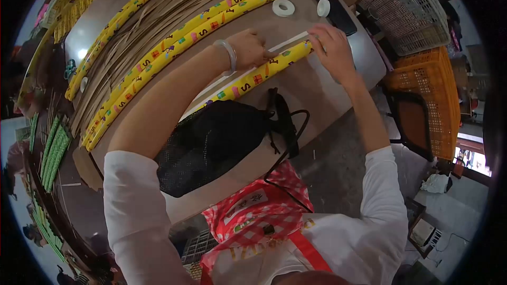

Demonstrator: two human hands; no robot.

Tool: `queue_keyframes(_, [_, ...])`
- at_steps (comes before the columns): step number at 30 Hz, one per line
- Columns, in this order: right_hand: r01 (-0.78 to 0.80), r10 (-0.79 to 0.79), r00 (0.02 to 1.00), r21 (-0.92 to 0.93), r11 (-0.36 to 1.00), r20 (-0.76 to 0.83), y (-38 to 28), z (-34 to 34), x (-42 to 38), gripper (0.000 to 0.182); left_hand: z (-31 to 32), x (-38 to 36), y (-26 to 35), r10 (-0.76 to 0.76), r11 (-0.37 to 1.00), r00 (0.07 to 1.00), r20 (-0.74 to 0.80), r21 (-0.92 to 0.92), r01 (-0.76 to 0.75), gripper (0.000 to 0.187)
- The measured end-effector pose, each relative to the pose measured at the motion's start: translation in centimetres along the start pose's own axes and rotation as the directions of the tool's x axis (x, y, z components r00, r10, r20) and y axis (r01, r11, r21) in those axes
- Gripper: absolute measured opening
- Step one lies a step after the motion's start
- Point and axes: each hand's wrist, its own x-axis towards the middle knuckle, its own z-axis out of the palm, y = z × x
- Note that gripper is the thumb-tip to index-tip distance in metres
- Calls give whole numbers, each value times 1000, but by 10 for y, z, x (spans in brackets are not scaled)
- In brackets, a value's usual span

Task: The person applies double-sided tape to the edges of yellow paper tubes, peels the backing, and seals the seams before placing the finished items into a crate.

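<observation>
A yellow patterned wrapping-paper roll [257,78] lies slantwise on the table, with a long white strip [290,40] along its far edge. My left hand [247,51], with a clear bracelet at the wrist, rests on the middle of this roll, fingers curled down against it. At the roll's right end my right hand [334,53] has its fingers bent and closed around the tip, beside the strip's end. Part of the roll's near end is hidden by a black mesh bag [211,142].
More yellow rolls [174,47] lie beyond my left arm, near brown strips [153,21]. White tape rolls [283,7] and a dark phone [338,13] sit at the far right. Baskets [422,84] stand beside the table; a black cord [289,150] hangs over its front edge.
</observation>
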Motion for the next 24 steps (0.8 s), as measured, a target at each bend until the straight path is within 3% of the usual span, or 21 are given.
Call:
queue_keyframes(3, [115,-115,991,-1,993,73,-23,-9,-8,24,5,1,3,-33,998,999,-9,-50,33,41])
queue_keyframes(5, [346,-353,926,71,936,133,-38,-6,-8,33,7,0,5,-56,996,993,-102,-80,48,35])
queue_keyframes(9, [347,-352,906,64,936,235,-40,9,-5,38,6,-6,10,-20,1000,979,-201,18,24,25])
queue_keyframes(12, [327,-343,891,104,939,296,-40,8,3,37,-1,-11,19,-313,946,918,-243,-167,278,17])
queue_keyframes(15, [352,-364,858,102,931,362,-45,3,11,36,-5,-30,17,-522,831,812,-261,-369,415,21])
queue_keyframes(17, [364,-390,845,141,921,367,-42,7,12,32,-21,-64,16,-705,645,675,-219,-595,480,22])
queue_keyframes(20, [340,-359,793,132,931,492,-47,0,21,32,-28,-158,29,-724,639,675,-145,-512,575,24])
queue_keyframes(24, [294,-340,762,174,940,551,-42,4,24,35,-26,-282,104,-875,350,466,132,-492,797,22])
